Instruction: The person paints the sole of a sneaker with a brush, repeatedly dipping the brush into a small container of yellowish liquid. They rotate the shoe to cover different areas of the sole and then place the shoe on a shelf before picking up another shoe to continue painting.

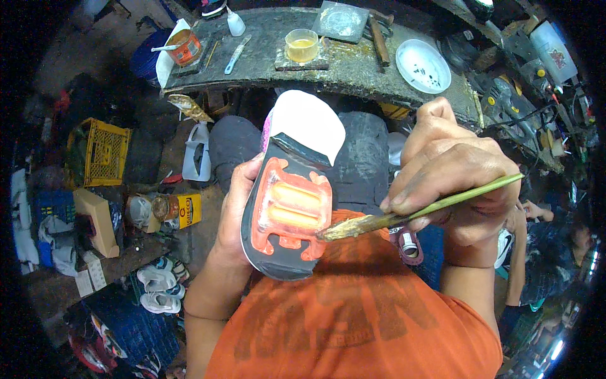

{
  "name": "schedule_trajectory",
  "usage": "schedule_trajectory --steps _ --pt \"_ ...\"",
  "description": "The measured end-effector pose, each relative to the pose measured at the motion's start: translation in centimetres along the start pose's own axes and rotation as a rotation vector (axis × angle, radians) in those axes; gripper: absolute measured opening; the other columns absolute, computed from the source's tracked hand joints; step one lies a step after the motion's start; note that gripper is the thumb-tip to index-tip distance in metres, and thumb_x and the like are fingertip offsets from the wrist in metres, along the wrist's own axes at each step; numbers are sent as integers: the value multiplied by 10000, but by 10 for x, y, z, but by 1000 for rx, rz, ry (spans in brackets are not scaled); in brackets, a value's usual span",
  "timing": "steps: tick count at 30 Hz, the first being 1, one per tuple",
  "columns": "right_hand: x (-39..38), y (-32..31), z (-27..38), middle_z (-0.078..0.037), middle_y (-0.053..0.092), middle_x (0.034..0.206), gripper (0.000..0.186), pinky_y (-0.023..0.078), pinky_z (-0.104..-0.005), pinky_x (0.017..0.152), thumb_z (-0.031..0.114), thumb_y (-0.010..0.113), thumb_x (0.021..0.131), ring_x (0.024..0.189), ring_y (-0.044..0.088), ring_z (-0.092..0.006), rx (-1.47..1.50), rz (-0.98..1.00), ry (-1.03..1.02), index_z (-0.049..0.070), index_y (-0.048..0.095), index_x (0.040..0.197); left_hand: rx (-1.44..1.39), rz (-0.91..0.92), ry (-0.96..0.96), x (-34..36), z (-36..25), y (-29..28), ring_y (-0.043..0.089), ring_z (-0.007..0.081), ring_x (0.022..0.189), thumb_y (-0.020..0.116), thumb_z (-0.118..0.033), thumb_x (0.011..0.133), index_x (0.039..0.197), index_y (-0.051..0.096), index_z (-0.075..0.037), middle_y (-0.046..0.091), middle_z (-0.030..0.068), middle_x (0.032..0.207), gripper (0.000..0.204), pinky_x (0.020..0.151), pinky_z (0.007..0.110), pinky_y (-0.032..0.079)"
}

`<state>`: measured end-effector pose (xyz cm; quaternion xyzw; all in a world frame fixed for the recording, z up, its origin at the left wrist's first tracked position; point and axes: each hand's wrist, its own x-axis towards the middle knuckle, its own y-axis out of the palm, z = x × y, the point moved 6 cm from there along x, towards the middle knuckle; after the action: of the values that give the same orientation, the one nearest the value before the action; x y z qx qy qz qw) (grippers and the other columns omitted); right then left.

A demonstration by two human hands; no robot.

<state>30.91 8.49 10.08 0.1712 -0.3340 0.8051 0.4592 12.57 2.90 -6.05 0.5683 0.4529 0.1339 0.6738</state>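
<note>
A shoe (305, 126) is in my left hand (231, 218), held with its sole facing up. One end of the sole is white, and the rest is black with a glossy orange frame (260, 215) around yellowish ribs. Fingers wrap its left edge; some are hidden beneath it. Between the fingertips of my right hand (445, 167) is a brush with a thin green handle (470, 194). Its worn, glue-crusted bristles (347, 228) point left and appear to touch the orange frame's lower right edge.
On the bench (252, 79) ahead stand an orange can (187, 53), a cup of amber liquid (302, 49), a knife (237, 57), a hammer (379, 44) and a white bowl (423, 66). White shoes (159, 287) and a yellow crate (104, 155) sit left. Another person's arm (516, 252) shows at right.
</note>
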Motion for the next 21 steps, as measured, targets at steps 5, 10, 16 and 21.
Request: schedule_trajectory --steps 5,10,16,21 --pt "-1 4 -3 -38 704 620 297 386 -319 706 377 777 755 558 590 -144 -48 58 8 110 695 655 -109 68 -69 0 5 6 673 322 1005 386 -495 1001 1275 547 2 644 178 1168 590 886 482 569" --pt "-6 -2 0 -31 706 626 290 392 -324 711 364 774 771 561 595 -148 3 -20 11 109 701 653 -127 57 -57 -3 6 7 668 349 988 406 -534 975 1293 523 12 614 191 1193 643 876 487 570" --pt "-13 -2 -1 -49 710 640 240 393 -337 726 294 778 791 575 608 -155 -28 8 17 101 690 678 -24 20 91 -6 0 1 676 328 979 411 -590 974 1312 507 3 637 186 1159 689 840 464 586" --pt "-27 -25 -3 -59 709 790 237 438 -324 732 198 827 768 715 626 -175 77 -273 47 32 728 904 213 256 371 -8 -5 3 634 373 1041 610 -703 827 1450 333 0 597 187 1206 980 801 511 581"
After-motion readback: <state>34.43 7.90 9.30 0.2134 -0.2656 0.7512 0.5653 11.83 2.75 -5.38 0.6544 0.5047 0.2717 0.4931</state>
